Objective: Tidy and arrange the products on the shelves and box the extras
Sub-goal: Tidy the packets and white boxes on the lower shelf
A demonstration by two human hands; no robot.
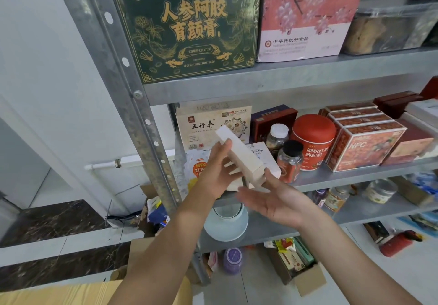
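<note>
Grey metal shelving unit (pixel 284 86) against a white wall, viewed forward and down from the head camera. Its top shelf bears a large dark green gift box with gold lettering (pixel 189 27). The middle shelf (pixel 343 175) carries a cream printed carton (pixel 208 124) at far left, with a round red tin (pixel 312 139) and a row of orange-red cartons (pixel 365 139) to the right. Before the left part of the middle shelf, the left hand (pixel 218 169) holds a long pale cardboard box (pixel 239 155), fingers curled round it. The box's long axis is tilted: the far end is raised toward the upper left, in front of the cream carton, and the near end drops toward the lower right. The right hand (pixel 275 198) lies just below and right of that near end, palm up, fingers spread and relaxed, holding nothing. Its fingertips are motion-blurred, so contact with the box cannot be confirmed. The left hand therefore controls the box, while the right is placed to receive its lower end. Likely step: either seating the box among the shelf stock or passing it, as an extra, to the open brown cardboard box on the floor (pixel 310 281) at lower right.
</note>
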